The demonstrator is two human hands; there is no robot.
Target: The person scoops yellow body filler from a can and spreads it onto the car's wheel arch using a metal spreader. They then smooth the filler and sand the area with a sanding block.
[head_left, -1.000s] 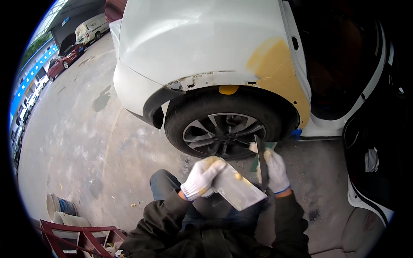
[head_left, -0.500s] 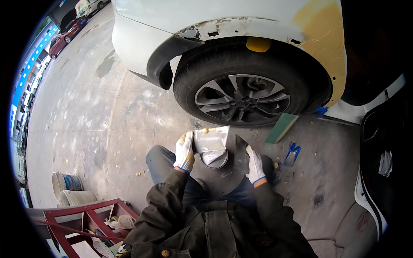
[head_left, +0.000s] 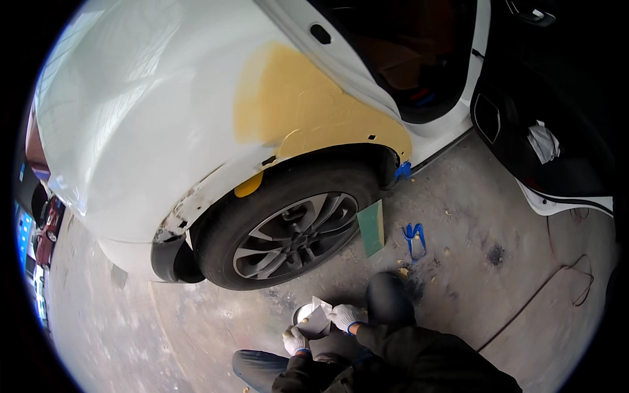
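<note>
Nearest, at the floor's [head_left: 196, 331] near edge, are two bent knees and two white-gloved hands between them. The left hand [head_left: 296, 341] grasps one grey plate [head_left: 318, 325] by its near left corner; one small yellowish dab sits on the plate's left edge. The right hand [head_left: 344, 318] is closed on one pale scraper [head_left: 321, 304], its fingers just beside the plate's right edge; how far the two tools overlap is too small to tell. One round tin [head_left: 302, 311] stands on the floor directly behind the plate, partly hidden by it.

Farther, one green board [head_left: 371, 229] is beside the right edge of the one wheel [head_left: 298, 241]. One blue strip [head_left: 419, 243] lies on the floor right of the board, and one red hose [head_left: 582, 288] curls toward the floor's right edge.

Beyond, one white car [head_left: 164, 98] carries one large yellow patch [head_left: 308, 108] above the wheel arch. One open door [head_left: 498, 121] holds one crumpled sheet [head_left: 544, 144]. Farthest, at the floor's far left edge, stands one red car [head_left: 46, 242].
</note>
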